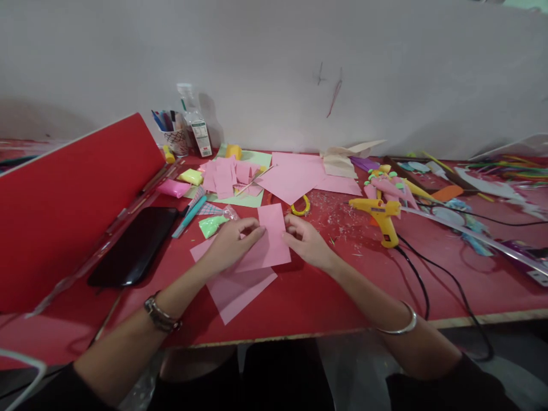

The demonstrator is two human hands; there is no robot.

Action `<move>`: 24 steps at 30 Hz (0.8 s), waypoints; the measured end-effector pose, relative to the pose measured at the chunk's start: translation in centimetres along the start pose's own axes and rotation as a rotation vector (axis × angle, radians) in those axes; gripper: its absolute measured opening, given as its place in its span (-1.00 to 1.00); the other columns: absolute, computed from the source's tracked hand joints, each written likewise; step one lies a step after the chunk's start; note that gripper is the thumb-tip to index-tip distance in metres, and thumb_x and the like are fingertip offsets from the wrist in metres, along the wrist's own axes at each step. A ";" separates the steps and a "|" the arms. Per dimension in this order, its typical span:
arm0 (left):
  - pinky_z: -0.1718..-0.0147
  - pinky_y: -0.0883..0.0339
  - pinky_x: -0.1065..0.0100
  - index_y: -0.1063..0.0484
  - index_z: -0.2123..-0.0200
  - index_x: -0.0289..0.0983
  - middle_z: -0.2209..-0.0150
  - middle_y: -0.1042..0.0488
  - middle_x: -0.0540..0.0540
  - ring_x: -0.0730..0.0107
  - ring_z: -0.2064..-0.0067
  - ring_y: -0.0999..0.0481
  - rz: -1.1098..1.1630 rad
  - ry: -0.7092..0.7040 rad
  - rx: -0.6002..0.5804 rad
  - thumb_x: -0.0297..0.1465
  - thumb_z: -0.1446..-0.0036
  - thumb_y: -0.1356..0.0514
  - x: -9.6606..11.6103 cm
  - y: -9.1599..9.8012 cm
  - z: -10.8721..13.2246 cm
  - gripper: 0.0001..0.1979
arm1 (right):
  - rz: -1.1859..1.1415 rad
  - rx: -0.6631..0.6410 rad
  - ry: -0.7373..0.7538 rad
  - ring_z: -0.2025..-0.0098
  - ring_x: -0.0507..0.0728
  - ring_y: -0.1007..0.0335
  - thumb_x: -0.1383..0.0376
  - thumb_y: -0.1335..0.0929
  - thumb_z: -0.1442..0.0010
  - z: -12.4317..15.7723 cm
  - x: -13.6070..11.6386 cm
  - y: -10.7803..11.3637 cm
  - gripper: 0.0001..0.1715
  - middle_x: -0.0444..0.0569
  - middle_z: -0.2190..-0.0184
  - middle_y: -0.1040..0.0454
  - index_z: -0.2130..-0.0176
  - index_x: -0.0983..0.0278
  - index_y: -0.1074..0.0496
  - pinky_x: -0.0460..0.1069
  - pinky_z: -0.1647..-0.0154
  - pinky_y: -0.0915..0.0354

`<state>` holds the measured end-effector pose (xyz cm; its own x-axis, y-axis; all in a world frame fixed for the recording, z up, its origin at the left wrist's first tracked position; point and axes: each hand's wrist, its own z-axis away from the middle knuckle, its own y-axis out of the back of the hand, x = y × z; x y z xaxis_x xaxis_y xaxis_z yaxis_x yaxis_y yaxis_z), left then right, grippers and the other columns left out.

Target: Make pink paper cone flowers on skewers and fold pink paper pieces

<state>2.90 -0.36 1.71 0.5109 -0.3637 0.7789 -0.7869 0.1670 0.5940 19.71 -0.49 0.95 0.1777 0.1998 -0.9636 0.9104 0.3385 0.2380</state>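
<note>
A small pink paper rectangle [270,237] lies on a larger pink sheet [237,285] on the red table. My left hand [233,241] rests on the small paper's left side, fingers curled and pressing its edge. My right hand [305,240] pinches the paper's right edge with fingers closed. Both wrists wear bracelets.
A yellow glue gun [380,216] with black cord lies right of my hands. A black phone [135,246] and a raised red board [64,205] are left. Pink paper pieces [226,176], scissors with yellow handles [302,206], a pen cup [175,137], a bottle [196,123] and craft clutter stand behind.
</note>
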 end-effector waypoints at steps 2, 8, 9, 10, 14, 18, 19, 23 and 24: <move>0.58 -0.02 0.48 -0.15 0.63 -0.27 0.65 -0.20 0.07 0.55 0.58 -0.17 -0.102 -0.057 0.000 -0.36 -0.01 0.04 0.2 -0.1 0.1 -0.79 | 0.018 0.012 0.031 0.42 -0.01 -0.27 0.31 -0.22 0.03 0.0 0.0 -0.1 -0.89 -0.13 0.48 -0.35 0.41 0.30 -0.23 -0.08 0.37 -0.21; 0.62 0.11 0.45 -0.12 0.65 -0.27 0.70 -0.14 0.07 0.54 0.63 -0.09 -0.435 -0.202 -0.058 -0.43 0.05 0.08 0.1 -0.8 0.3 -0.82 | 0.181 -0.072 -0.056 0.62 -0.06 -0.17 0.17 -0.18 -0.07 0.2 0.0 -0.1 -0.66 -0.18 0.69 -0.23 0.61 0.31 -0.20 -0.14 0.60 -0.10; 0.63 0.13 0.45 -0.13 0.65 -0.27 0.70 -0.14 0.07 0.54 0.64 -0.08 -0.479 -0.191 -0.063 -0.43 0.06 0.08 0.0 -0.9 0.4 -0.83 | 0.190 -0.088 -0.053 0.63 -0.07 -0.16 0.17 -0.18 -0.08 0.2 0.0 -0.1 -0.65 -0.19 0.70 -0.22 0.62 0.31 -0.19 -0.15 0.61 -0.08; 0.64 0.15 0.44 -0.15 0.64 -0.27 0.70 -0.15 0.06 0.53 0.64 -0.08 -0.518 -0.177 -0.071 -0.43 0.06 0.08 0.0 -1.0 0.4 -0.83 | 0.195 -0.098 -0.050 0.64 -0.08 -0.15 0.17 -0.18 -0.08 0.2 0.0 -0.1 -0.65 -0.19 0.71 -0.22 0.62 0.31 -0.19 -0.15 0.63 -0.07; 0.65 0.20 0.43 -0.22 0.62 -0.28 0.71 -0.18 0.04 0.50 0.65 -0.09 -0.654 -0.143 -0.083 -0.42 0.06 0.07 0.0 -1.0 0.2 -0.83 | 0.212 -0.105 -0.071 0.69 -0.10 -0.13 0.20 -0.18 -0.10 0.2 -0.1 0.0 -0.65 -0.20 0.75 -0.22 0.63 0.31 -0.19 -0.17 0.66 -0.05; 0.63 0.17 0.42 -0.27 0.62 -0.27 0.71 -0.23 0.01 0.48 0.63 -0.15 -0.713 -0.129 -0.066 -0.41 0.04 0.07 0.1 -0.6 0.1 -0.79 | 0.190 -0.072 -0.076 0.72 -0.12 -0.11 0.21 -0.18 -0.10 0.1 0.0 0.3 -0.65 -0.22 0.77 -0.21 0.64 0.30 -0.19 -0.18 0.69 -0.04; 0.62 0.16 0.43 -0.28 0.62 -0.27 0.70 -0.25 0.01 0.48 0.63 -0.16 -0.713 -0.125 -0.065 -0.41 0.04 0.06 0.1 -0.5 0.0 -0.79 | 0.172 -0.058 -0.078 0.72 -0.12 -0.11 0.22 -0.18 -0.10 0.1 0.0 0.5 -0.66 -0.22 0.77 -0.21 0.63 0.30 -0.20 -0.19 0.69 -0.04; 0.61 0.12 0.44 -0.31 0.60 -0.27 0.66 -0.32 0.00 0.49 0.60 -0.20 -0.706 -0.078 -0.079 -0.43 0.06 0.04 0.0 0.7 -0.2 -0.81 | 0.104 0.040 -0.098 0.75 -0.12 -0.10 0.22 -0.20 -0.06 -0.2 -0.1 1.0 -0.68 -0.24 0.79 -0.21 0.64 0.29 -0.18 -0.19 0.72 -0.04; 0.61 0.11 0.44 -0.32 0.60 -0.27 0.64 -0.34 0.00 0.49 0.59 -0.22 -0.696 -0.058 -0.075 -0.43 0.06 0.04 -0.2 1.1 -0.2 -0.81 | 0.091 0.079 -0.104 0.76 -0.12 -0.09 0.20 -0.21 -0.05 -0.2 -0.2 1.2 -0.67 -0.24 0.79 -0.21 0.65 0.29 -0.17 -0.19 0.73 -0.03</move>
<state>1.99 0.10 2.29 0.8662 -0.4574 0.2014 -0.2562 -0.0603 0.9647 20.66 0.09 1.40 0.2946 0.1290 -0.9469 0.9145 0.2495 0.3185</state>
